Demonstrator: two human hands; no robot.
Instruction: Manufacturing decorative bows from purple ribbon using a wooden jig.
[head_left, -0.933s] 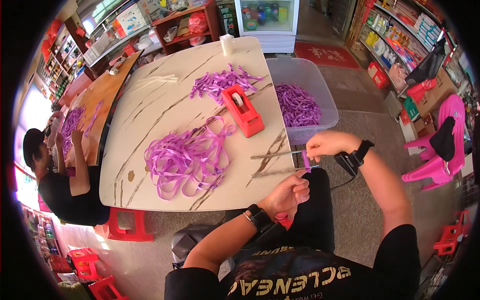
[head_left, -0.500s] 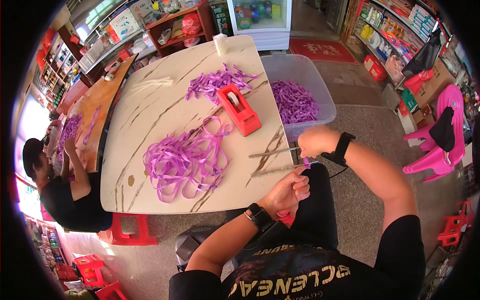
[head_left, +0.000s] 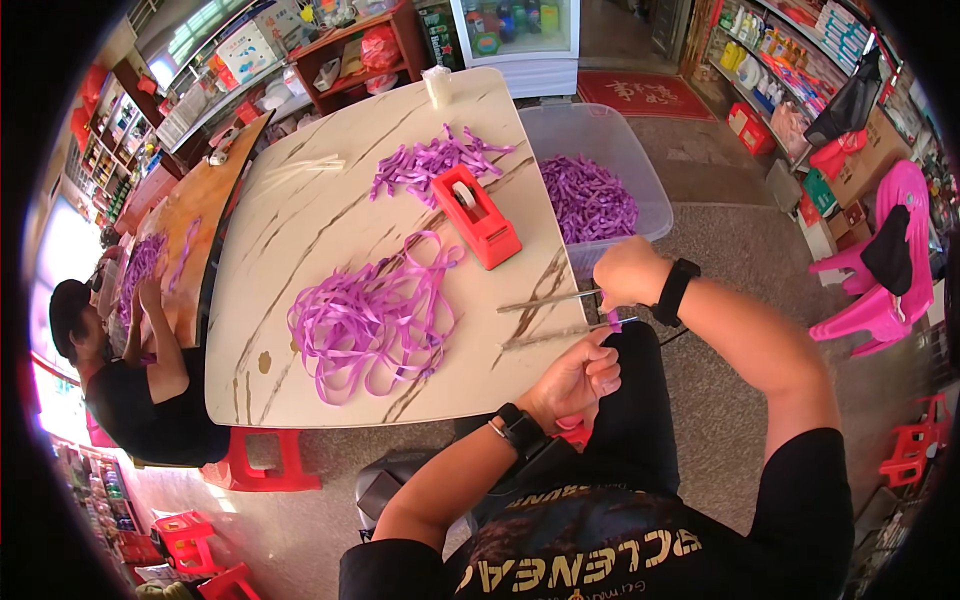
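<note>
My left hand [head_left: 578, 378] is closed at the table's near right edge, its thumb and finger pinching a short bit of purple ribbon [head_left: 614, 321]. A red piece [head_left: 574, 433], perhaps a handle, shows under that palm. My right hand [head_left: 630, 274] is curled into a fist just above and to the right; what its fingers grip is hidden. Two thin metal rods, an upper one [head_left: 545, 301] and a lower one [head_left: 555, 338], jut from the tabletop toward my hands. The ribbon is at the lower rod's end. A loose tangle of purple ribbon [head_left: 365, 325] lies left of the rods.
On the marbled table [head_left: 300, 220] are a red tape dispenser [head_left: 476, 218], a pile of short purple ribbon pieces [head_left: 435, 163] and pale strips [head_left: 300, 172]. A clear plastic bin [head_left: 650, 205] of purple pieces stands beyond its right edge. Another person [head_left: 140, 390] sits at the left.
My right hand has shifted slightly up, and the view has moved a little. My left hand keeps its pinch near the lower rod's end. The other person's hands have moved slightly.
</note>
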